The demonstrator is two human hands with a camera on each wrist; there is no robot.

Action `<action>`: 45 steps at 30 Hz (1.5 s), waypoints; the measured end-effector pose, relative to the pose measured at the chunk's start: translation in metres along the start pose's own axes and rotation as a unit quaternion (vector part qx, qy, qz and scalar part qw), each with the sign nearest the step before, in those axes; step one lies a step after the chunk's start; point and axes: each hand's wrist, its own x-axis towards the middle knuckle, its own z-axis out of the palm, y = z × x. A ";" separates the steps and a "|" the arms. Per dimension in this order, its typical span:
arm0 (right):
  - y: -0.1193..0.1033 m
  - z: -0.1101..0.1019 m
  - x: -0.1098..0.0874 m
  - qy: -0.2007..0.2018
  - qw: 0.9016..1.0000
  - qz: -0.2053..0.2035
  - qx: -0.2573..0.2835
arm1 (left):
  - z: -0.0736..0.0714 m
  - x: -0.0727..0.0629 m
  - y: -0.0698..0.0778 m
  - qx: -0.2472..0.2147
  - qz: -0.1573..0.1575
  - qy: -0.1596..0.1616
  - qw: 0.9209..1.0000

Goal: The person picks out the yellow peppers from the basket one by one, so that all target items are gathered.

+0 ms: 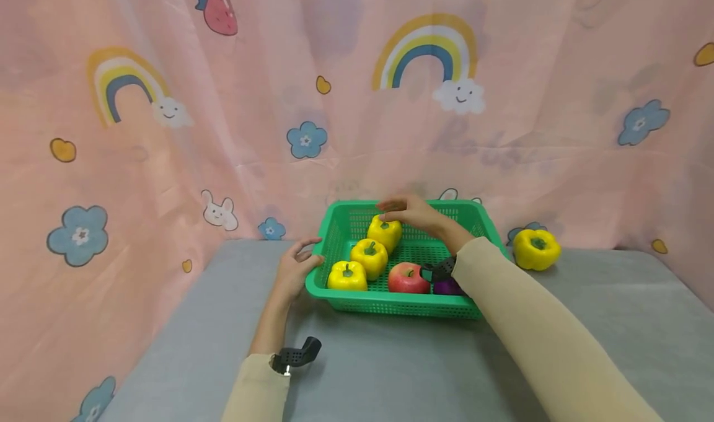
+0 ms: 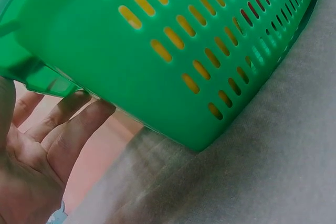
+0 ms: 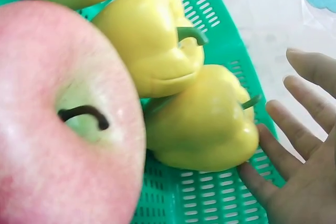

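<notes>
A green plastic basket (image 1: pixel 390 297) stands on the grey table, with three yellow bell peppers in a slanting row along its left side: front (image 1: pixel 347 277), middle (image 1: pixel 369 259) and back (image 1: pixel 384 232). My left hand (image 1: pixel 292 270) grips the basket's left rim, its fingers under the edge in the left wrist view. Above the back pepper is my right hand (image 1: pixel 415 214); its fingers are extended and fingertips touch or nearly touch that pepper (image 3: pixel 205 124). A red apple (image 1: pixel 409 278) lies near the basket's front, beside a purple item (image 1: pixel 448 287) partly hidden by my right wrist.
Another yellow bell pepper (image 1: pixel 537 249) stands on the table (image 1: pixel 390 372) to the right of the basket. A pink patterned curtain (image 1: pixel 346 50) hangs right behind the table and along its left side. My right forearm (image 1: pixel 535 323) crosses the basket's right front corner.
</notes>
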 end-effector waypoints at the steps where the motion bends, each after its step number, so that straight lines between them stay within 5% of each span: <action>1: 0.002 0.001 0.000 -0.002 1.000 0.003 -0.001 | 0.000 0.000 0.000 -0.001 0.001 0.000 1.000; 22: 0.019 0.006 0.001 -0.022 0.999 0.041 -0.023 | 0.000 0.000 0.001 0.004 -0.003 -0.002 1.000; 36: 0.021 0.010 0.000 -0.002 0.996 0.043 -0.077 | 0.000 0.001 0.002 0.006 -0.015 -0.005 1.000; 45: 0.018 0.004 -0.004 0.006 0.997 0.054 -0.063 | 0.000 0.001 0.002 -0.010 -0.026 -0.003 1.000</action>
